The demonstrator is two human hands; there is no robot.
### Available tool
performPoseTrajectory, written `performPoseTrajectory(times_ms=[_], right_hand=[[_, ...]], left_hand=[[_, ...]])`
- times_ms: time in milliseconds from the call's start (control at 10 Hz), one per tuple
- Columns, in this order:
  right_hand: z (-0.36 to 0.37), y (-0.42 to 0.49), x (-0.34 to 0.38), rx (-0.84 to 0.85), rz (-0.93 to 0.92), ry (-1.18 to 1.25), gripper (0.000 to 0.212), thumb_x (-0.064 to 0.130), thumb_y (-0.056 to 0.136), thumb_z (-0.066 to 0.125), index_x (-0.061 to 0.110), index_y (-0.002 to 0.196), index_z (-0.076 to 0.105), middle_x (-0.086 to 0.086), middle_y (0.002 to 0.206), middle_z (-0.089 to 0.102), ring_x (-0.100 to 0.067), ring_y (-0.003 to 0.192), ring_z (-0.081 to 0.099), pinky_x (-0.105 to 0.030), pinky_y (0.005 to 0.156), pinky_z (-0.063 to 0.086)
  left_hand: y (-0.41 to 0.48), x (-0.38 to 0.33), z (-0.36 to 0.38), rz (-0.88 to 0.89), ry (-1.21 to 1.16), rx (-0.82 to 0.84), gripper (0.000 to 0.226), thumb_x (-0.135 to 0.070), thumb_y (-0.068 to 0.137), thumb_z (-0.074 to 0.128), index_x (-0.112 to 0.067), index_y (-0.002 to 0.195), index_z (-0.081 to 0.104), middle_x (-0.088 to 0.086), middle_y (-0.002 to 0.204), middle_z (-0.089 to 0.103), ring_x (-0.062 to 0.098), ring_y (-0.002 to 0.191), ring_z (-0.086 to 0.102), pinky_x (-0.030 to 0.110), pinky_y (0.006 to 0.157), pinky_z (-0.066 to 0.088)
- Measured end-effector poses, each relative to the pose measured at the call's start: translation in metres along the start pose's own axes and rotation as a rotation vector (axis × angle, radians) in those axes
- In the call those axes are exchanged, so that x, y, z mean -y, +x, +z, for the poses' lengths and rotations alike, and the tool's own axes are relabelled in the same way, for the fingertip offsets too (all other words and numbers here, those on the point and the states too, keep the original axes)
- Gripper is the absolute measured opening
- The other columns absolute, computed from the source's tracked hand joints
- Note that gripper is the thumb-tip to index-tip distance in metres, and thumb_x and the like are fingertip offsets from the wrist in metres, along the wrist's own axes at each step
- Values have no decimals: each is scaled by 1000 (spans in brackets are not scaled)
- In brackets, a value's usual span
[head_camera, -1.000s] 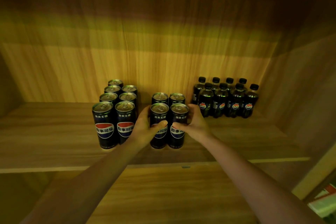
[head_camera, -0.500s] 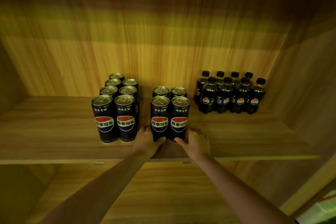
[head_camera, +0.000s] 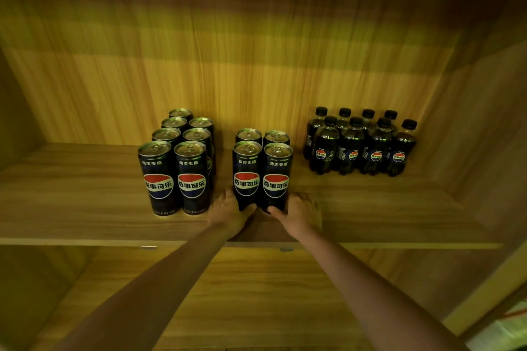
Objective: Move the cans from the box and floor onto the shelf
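On shelf (head_camera: 71, 202) | left hand (head_camera: 228, 215) grip holds left front can (head_camera: 246, 177) | right hand (head_camera: 299, 214) grip holds right front can (head_camera: 276, 179)

Head view, forward and slightly down, near the shelf (head_camera: 85, 202)

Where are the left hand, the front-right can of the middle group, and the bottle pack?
left hand (head_camera: 228, 214), head view, back of the hand
front-right can (head_camera: 276, 179), head view, logo
bottle pack (head_camera: 353, 151), head view, a front bottle's body
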State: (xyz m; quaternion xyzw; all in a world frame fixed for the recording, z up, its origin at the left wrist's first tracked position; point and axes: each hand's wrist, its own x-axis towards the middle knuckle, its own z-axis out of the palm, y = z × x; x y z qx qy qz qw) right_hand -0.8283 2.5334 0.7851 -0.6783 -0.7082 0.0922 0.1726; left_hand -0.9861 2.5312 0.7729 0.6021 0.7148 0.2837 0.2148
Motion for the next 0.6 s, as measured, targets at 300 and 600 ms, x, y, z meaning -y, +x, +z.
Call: performPoseTrajectory(times_ms=[300, 600], right_hand=[[-7, -15, -5, 34, 50, 66, 78, 60, 80, 52, 11, 137, 32, -12, 145, 39, -30, 133, 37, -42, 107, 33], [-64, -39, 25, -222, -83, 121, 62, 40, 80, 63, 14, 131, 41, -8, 136, 49, -27, 124, 46, -41, 102, 42]], left_hand=[[-32, 1, -13, 49, -97, -91, 87, -34, 80, 67, -10, 146, 15, 13, 149, 33, 29, 139, 31, 41, 112, 32], [-101, -22, -96, 384, 221, -68, 81, -39, 87, 56, -12, 148, 11, 8, 157, 18, 23, 145, 16, 31, 118, 15]])
